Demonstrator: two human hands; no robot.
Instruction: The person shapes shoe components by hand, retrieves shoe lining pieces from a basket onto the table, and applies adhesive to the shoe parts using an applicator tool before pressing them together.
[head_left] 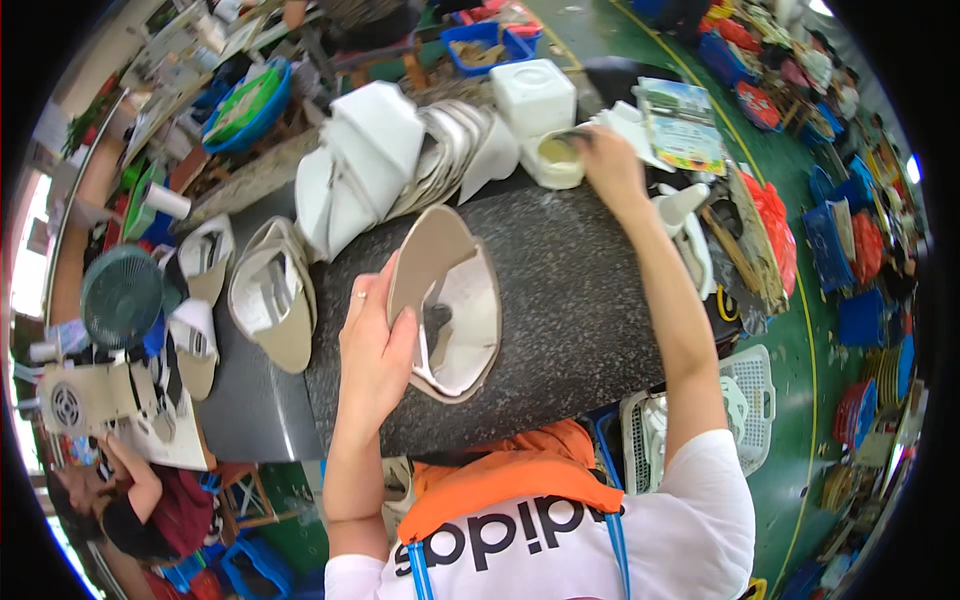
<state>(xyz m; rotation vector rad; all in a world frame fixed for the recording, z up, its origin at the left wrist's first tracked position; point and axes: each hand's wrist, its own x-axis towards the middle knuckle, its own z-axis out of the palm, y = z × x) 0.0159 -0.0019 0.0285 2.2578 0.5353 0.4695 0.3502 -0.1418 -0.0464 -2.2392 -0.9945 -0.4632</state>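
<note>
My left hand (372, 345) grips an unfinished beige cap (432, 262) by its side, thumb in front. The cap is raised over the dark speckled worktop (565, 300); its white lining and a grey piece inside show. At the far side of the worktop, my right hand (612, 165) is closed over the rim of an open white tub (552, 172). A small dark tool (572, 136) shows at its fingers, blurred, its kind unclear. Yellowish stuff lies in the tub.
Stacked white cap pieces (365, 160) stand along the far edge. More beige caps (270, 300) lie at the left, near a green fan (122, 298) and a sewing machine (95, 398). A white canister (533, 98) stands behind the tub. Another person (145, 490) sits at lower left.
</note>
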